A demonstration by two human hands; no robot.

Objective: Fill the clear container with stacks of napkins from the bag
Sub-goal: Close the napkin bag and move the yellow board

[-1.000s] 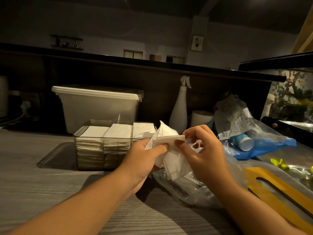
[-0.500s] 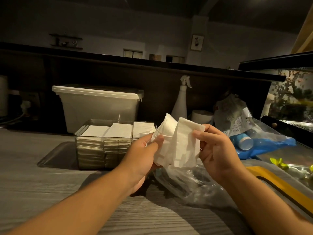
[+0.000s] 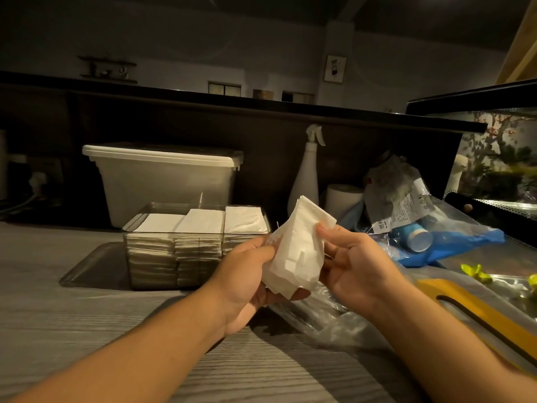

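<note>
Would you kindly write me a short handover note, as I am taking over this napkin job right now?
Hands: the left hand grips the lower part of a loose bundle of napkins; the right hand pinches its upper edge.
Things: the bundle is held in the air, right of the clear container. The bag lies crumpled on the counter below the hands.
Done: three stacks sit side by side in the container, close to its rim.
Left: square up the bundle and add it, if room remains; I cannot tell from here.

White lidded bin (image 3: 162,175) — spray bottle (image 3: 305,181) beside.
</note>
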